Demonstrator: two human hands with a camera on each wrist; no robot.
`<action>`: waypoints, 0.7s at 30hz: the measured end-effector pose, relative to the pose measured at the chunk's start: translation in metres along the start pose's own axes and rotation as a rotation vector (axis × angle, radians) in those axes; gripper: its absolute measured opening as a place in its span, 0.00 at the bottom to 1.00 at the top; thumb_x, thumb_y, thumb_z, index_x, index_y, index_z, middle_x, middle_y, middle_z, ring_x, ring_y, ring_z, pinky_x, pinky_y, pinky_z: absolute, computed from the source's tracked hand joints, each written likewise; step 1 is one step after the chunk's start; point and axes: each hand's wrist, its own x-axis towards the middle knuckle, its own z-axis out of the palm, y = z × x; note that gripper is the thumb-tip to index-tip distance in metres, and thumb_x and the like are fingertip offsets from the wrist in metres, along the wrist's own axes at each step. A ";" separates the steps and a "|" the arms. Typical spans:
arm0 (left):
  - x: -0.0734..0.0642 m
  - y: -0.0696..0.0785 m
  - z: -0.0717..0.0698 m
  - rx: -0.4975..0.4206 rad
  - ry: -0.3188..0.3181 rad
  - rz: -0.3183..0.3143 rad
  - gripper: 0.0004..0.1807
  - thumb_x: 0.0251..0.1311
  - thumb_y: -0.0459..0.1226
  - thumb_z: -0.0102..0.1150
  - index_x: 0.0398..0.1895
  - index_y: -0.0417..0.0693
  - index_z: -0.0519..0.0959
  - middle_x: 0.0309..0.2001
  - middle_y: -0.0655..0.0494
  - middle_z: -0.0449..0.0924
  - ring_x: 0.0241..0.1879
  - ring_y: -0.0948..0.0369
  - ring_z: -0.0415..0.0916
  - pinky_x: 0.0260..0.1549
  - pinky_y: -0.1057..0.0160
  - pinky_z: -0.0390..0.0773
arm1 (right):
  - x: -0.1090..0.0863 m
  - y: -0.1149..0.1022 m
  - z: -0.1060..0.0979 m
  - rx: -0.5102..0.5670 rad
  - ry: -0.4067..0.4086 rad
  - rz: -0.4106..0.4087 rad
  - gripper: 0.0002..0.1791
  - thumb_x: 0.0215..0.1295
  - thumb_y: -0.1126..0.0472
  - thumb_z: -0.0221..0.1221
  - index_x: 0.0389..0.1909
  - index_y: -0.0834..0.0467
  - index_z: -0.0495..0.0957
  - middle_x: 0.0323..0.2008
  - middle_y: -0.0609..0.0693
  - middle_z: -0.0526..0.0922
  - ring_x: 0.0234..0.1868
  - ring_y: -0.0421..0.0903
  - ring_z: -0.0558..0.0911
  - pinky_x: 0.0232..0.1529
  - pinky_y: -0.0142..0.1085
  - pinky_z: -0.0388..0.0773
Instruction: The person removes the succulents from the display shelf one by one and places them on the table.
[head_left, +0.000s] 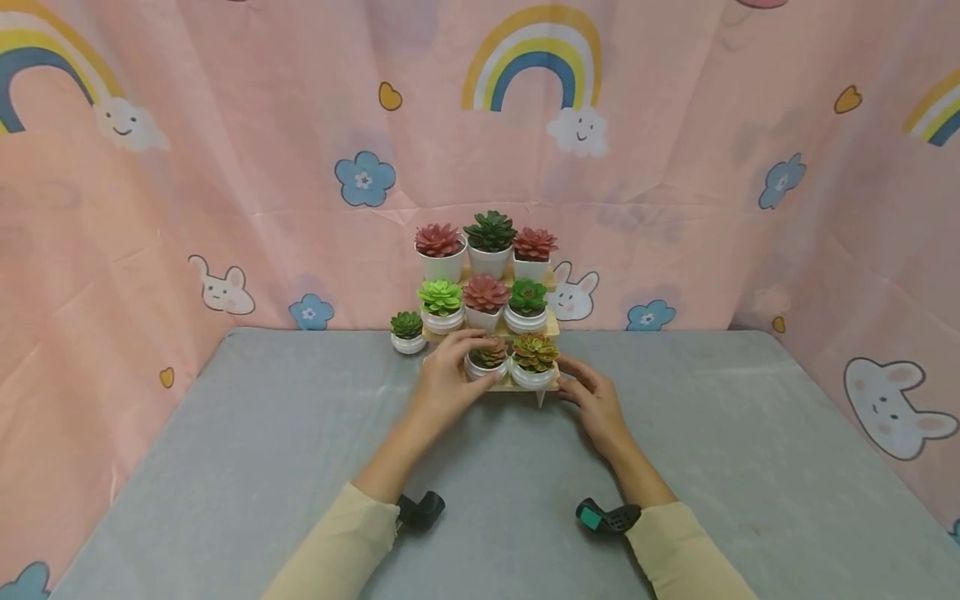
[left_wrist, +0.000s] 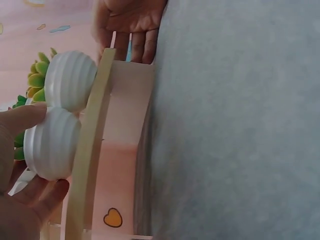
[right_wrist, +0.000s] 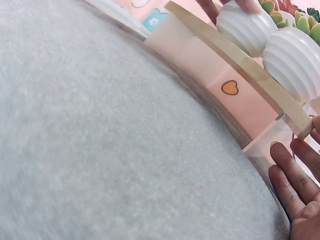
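A three-tier wooden display stand (head_left: 553, 327) with clear supports bears several potted succulents. My left hand (head_left: 448, 379) pinches a white ribbed pot (left_wrist: 52, 145) holding a reddish-green succulent (head_left: 491, 353) on the lowest shelf. The pot sits on or just at the shelf board (left_wrist: 89, 145); the fingers lie around its sides. Beside it, touching or nearly so, is another white pot (right_wrist: 292, 62) with a yellow-green succulent (head_left: 536, 352). My right hand (head_left: 600, 408) is at the stand's right end, its fingers (right_wrist: 292, 172) loosely extended against the lowest shelf's edge and clear support (right_wrist: 272, 140).
A small green succulent (head_left: 407, 325) in a white pot stands on the grey tabletop (head_left: 300, 433), left of the stand. Red, dark green and light green succulents (head_left: 440, 297) fill the upper two tiers. Behind hangs a pink patterned curtain (head_left: 480, 175).
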 end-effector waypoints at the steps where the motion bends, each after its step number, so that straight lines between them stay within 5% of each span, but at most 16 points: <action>1: 0.000 0.000 0.001 -0.004 0.005 0.002 0.22 0.50 0.36 0.78 0.51 0.51 0.85 0.59 0.54 0.81 0.56 0.57 0.79 0.34 0.69 0.73 | 0.000 0.000 0.000 -0.001 0.000 -0.001 0.23 0.76 0.65 0.50 0.68 0.68 0.69 0.68 0.66 0.73 0.49 0.26 0.79 0.48 0.24 0.82; 11: -0.003 -0.003 0.005 -0.036 0.036 0.018 0.23 0.49 0.34 0.79 0.50 0.49 0.85 0.59 0.53 0.80 0.58 0.57 0.78 0.35 0.68 0.76 | 0.001 0.000 0.000 -0.001 0.003 0.000 0.23 0.76 0.65 0.50 0.68 0.68 0.69 0.68 0.66 0.73 0.50 0.24 0.79 0.48 0.24 0.82; 21: -0.003 -0.001 0.002 -0.040 0.061 0.036 0.22 0.46 0.33 0.80 0.48 0.47 0.85 0.56 0.51 0.82 0.56 0.56 0.79 0.36 0.55 0.81 | 0.000 0.000 0.001 0.012 0.006 0.006 0.23 0.76 0.66 0.51 0.68 0.69 0.69 0.68 0.67 0.73 0.49 0.25 0.79 0.48 0.24 0.82</action>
